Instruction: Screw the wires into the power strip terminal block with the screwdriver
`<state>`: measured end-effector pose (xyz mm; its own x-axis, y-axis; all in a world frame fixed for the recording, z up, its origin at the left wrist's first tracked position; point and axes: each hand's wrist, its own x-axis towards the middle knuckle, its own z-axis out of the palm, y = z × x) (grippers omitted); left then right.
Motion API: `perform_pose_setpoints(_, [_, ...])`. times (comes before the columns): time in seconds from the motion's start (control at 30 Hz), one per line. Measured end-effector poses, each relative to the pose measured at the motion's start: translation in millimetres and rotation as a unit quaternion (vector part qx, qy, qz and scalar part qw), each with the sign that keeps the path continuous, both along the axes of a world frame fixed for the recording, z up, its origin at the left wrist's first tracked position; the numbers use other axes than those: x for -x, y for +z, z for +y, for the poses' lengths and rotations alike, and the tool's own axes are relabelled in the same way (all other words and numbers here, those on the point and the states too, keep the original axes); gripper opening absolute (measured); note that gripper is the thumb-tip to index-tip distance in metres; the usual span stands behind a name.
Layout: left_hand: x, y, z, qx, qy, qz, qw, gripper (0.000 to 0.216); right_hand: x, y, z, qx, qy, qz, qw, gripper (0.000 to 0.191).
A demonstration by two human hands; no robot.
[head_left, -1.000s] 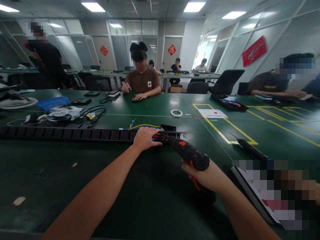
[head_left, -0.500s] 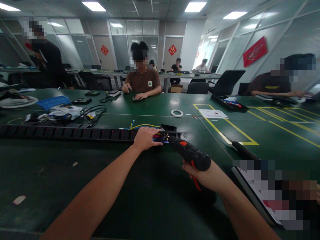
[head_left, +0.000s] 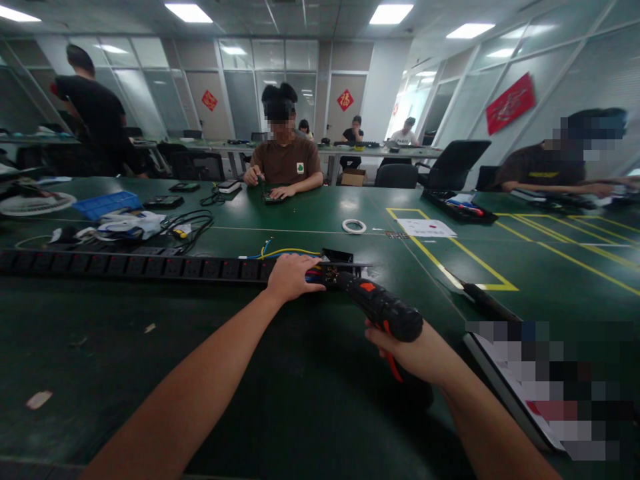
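Note:
A long black power strip [head_left: 150, 267] lies across the green table [head_left: 310, 387], its right end open with coloured wires showing. My left hand [head_left: 291, 276] is closed over that right end, pressing it down. My right hand [head_left: 407, 350] grips a black and orange electric screwdriver [head_left: 380, 309], whose tip points into the open end of the strip beside my left fingers. Blue and yellow wires [head_left: 280, 253] trail out behind the strip.
A black tool [head_left: 483, 301] lies at the right, near yellow floor-tape lines. A white tape roll [head_left: 353, 226] and a paper sheet [head_left: 427, 228] sit further back. Cables, a blue tray [head_left: 107, 204] and clutter are at the left. A person in brown [head_left: 285, 160] works opposite; others sit around.
My hands and the screwdriver have stayed nearly still. The black tool at the right shifted slightly left. The standing person at the far left has turned away.

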<state>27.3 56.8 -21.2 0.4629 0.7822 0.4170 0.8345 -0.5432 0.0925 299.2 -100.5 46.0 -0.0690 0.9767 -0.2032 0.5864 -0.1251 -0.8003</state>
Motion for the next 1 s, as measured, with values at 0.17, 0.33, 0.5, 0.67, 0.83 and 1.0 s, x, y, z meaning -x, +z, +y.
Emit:
perform_pose_setpoints(0.17, [-0.6,0.7,-0.2,0.001,0.001,0.002,1.000,0.080,1.2,2.1,-0.1,0.001,-0.001,0.008,1.000,0.018])
perform_pose_setpoints(0.33, [-0.5,0.0,0.6,0.000,0.000,0.004,1.000,0.078,0.6,0.5,-0.3,-0.003,-0.008,0.016,1.000,0.022])
perform_pose_setpoints(0.5, [0.0,-0.9,0.7,-0.005,-0.002,0.000,1.000,0.078,0.7,0.9,-0.5,-0.005,-0.003,0.014,1.000,0.022])
perform_pose_setpoints(0.67, [0.4,-0.6,0.2,-0.002,-0.001,0.002,1.000,0.080,1.6,3.4,-1.1,-0.009,0.005,-0.001,1.000,0.018])
perform_pose_setpoints(0.83, [0.4,0.9,0.1,0.002,0.002,0.006,1.000,0.079,-0.4,1.5,-0.3,-0.003,0.007,-0.001,1.000,0.021])
perform_pose_setpoints(1.0, [0.0,1.5,-0.4,-0.001,0.002,0.005,1.000,0.080,-1.3,-1.2,-0.3,0.004,0.005,0.005,1.000,0.028])
